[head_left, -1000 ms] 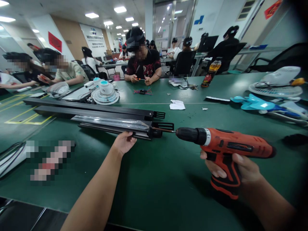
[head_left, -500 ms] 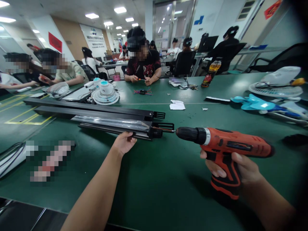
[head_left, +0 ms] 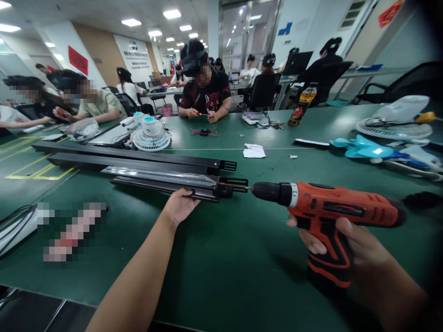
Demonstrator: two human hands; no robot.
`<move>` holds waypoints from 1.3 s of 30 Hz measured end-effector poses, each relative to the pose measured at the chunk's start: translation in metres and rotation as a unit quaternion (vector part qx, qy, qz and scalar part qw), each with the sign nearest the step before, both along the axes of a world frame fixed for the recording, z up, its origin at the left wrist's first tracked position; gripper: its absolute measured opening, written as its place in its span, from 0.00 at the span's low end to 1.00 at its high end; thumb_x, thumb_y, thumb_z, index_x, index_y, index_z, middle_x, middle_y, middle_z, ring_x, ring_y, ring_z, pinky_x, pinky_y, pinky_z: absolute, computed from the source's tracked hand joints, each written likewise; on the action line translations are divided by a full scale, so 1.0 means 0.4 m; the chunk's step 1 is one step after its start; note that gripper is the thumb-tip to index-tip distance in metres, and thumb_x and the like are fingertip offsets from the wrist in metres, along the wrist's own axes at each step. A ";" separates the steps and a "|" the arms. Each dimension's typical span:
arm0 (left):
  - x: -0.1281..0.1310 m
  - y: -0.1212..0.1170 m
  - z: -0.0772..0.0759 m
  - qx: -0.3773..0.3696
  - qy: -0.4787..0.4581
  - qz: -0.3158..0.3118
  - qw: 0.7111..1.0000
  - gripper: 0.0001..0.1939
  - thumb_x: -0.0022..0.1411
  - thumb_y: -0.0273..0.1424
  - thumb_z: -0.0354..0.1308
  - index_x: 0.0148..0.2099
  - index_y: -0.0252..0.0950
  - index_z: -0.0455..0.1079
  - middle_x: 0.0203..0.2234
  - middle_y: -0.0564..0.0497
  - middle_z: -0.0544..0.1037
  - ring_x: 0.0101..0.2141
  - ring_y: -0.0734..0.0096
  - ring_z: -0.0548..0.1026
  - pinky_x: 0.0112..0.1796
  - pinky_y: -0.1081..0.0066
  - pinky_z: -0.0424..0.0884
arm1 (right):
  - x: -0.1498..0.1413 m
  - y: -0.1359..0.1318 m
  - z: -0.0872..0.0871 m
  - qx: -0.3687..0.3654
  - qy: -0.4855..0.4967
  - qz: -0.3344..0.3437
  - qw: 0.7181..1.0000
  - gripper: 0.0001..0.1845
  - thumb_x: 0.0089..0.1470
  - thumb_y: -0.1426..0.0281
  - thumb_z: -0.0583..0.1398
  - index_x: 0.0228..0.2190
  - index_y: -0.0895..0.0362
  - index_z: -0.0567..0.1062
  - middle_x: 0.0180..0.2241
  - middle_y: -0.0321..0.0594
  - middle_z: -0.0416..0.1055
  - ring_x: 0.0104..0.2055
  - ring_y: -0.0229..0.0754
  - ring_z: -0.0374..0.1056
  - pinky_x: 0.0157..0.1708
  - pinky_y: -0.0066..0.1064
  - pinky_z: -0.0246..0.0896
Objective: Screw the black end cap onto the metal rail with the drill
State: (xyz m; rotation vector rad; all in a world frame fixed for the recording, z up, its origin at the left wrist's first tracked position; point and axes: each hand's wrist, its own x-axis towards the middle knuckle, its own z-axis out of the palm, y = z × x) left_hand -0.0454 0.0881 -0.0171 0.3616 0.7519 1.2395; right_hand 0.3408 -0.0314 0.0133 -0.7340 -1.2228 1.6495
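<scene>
Drill [head_left: 334, 203] is edging rightward (likely heavy; hold its handle [head_left: 332, 253]); right hand [head_left: 358, 242] is clasping it, left hand [head_left: 178, 207] pinching black bar [head_left: 155, 186].

The left forearm [head_left: 138, 269], bare and smooth, tapers from the bottom of the view to a slim wrist [head_left: 171, 222] and a bare left hand [head_left: 180, 206]; the right hand [head_left: 360, 240], likewise bare, shows a rounded thumb [head_left: 344, 225], the right forearm [head_left: 398, 282] bare and shadowed.
</scene>
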 end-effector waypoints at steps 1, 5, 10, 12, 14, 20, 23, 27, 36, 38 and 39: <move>0.003 -0.002 0.003 -0.008 -0.006 0.006 1.000 0.18 0.47 0.14 0.59 0.40 0.34 0.76 0.35 0.46 0.84 0.40 0.61 0.84 0.44 0.66 0.83 | -0.002 -0.001 0.004 0.004 0.003 -0.005 1.000 0.28 0.62 0.45 0.67 0.52 0.53 0.85 0.21 0.38 0.72 0.17 0.38 0.59 0.13 0.28 0.61; 0.013 -0.007 0.010 -0.035 -0.013 0.026 0.999 0.23 0.44 0.14 0.56 0.43 0.33 0.76 0.36 0.45 0.85 0.38 0.62 0.84 0.43 0.68 0.84 | -0.006 0.003 0.005 0.007 0.017 -0.013 1.000 0.26 0.63 0.49 0.67 0.53 0.53 0.85 0.22 0.39 0.74 0.19 0.39 0.64 0.15 0.28 0.64; 0.020 -0.013 0.016 -0.053 -0.013 0.043 0.998 0.25 0.43 0.13 0.55 0.44 0.34 0.75 0.32 0.47 0.84 0.37 0.62 0.84 0.42 0.68 0.85 | -0.001 0.017 -0.007 0.006 0.035 0.003 0.999 0.26 0.63 0.51 0.69 0.55 0.52 0.84 0.36 0.47 0.84 0.22 0.37 0.68 0.18 0.28 0.68; 0.023 -0.015 0.022 -0.057 -0.013 0.047 0.997 0.26 0.44 0.13 0.54 0.46 0.34 0.76 0.33 0.47 0.84 0.37 0.62 0.85 0.42 0.69 0.85 | 0.002 0.021 -0.013 0.004 0.039 0.007 0.999 0.26 0.63 0.51 0.69 0.56 0.53 0.83 0.35 0.46 0.83 0.23 0.38 0.69 0.19 0.27 0.69; 0.026 -0.018 0.028 -0.060 -0.012 0.049 0.997 0.27 0.44 0.13 0.54 0.47 0.33 0.76 0.34 0.46 0.85 0.36 0.63 0.85 0.42 0.70 0.85 | 0.003 0.022 -0.017 0.005 0.035 0.016 0.999 0.27 0.64 0.50 0.68 0.56 0.54 0.82 0.29 0.41 0.80 0.22 0.39 0.69 0.20 0.28 0.71; 0.031 -0.021 0.041 -0.068 -0.011 0.062 0.996 0.28 0.45 0.12 0.52 0.49 0.31 0.76 0.34 0.45 0.85 0.35 0.64 0.85 0.40 0.70 0.85 | -0.004 0.022 -0.008 0.049 0.011 0.005 0.999 0.28 0.64 0.53 0.69 0.57 0.57 0.80 0.32 0.45 0.81 0.21 0.40 0.69 0.19 0.30 0.69; 0.036 -0.026 0.041 -0.079 -0.004 0.068 0.995 0.27 0.47 0.11 0.52 0.48 0.33 0.76 0.35 0.46 0.85 0.36 0.65 0.85 0.40 0.71 0.85 | -0.010 0.022 -0.001 0.065 0.007 0.002 0.998 0.26 0.63 0.53 0.70 0.56 0.55 0.81 0.38 0.49 0.83 0.22 0.39 0.70 0.19 0.31 0.70; 0.051 -0.041 0.038 -0.099 0.010 0.094 0.991 0.20 0.53 0.11 0.55 0.44 0.33 0.75 0.34 0.46 0.84 0.36 0.66 0.85 0.42 0.72 0.85 | -0.011 0.022 -0.002 0.062 0.005 0.012 0.998 0.24 0.66 0.53 0.67 0.54 0.56 0.83 0.28 0.41 0.79 0.22 0.39 0.69 0.20 0.29 0.70; 0.065 -0.070 0.025 -0.101 0.065 0.149 0.981 0.14 0.64 0.13 0.56 0.42 0.36 0.74 0.33 0.47 0.84 0.38 0.64 0.86 0.45 0.65 0.86 | -0.013 0.021 -0.012 0.045 -0.014 0.033 0.998 0.24 0.65 0.51 0.68 0.50 0.58 0.84 0.23 0.40 0.77 0.23 0.42 0.70 0.21 0.31 0.70; 0.066 -0.078 0.017 -0.098 0.087 0.141 0.981 0.12 0.68 0.14 0.56 0.44 0.35 0.74 0.35 0.46 0.84 0.38 0.63 0.86 0.44 0.63 0.86 | -0.016 0.018 -0.011 0.035 -0.026 0.026 0.999 0.23 0.64 0.51 0.68 0.47 0.56 0.86 0.23 0.40 0.77 0.22 0.41 0.69 0.21 0.31 0.69; 0.067 -0.082 0.013 -0.098 0.096 0.133 0.981 0.11 0.70 0.15 0.56 0.45 0.35 0.74 0.35 0.45 0.85 0.37 0.63 0.86 0.43 0.63 0.86 | -0.017 0.016 -0.011 0.027 -0.030 0.021 0.999 0.23 0.63 0.50 0.69 0.47 0.55 0.86 0.24 0.40 0.77 0.23 0.41 0.69 0.20 0.31 0.68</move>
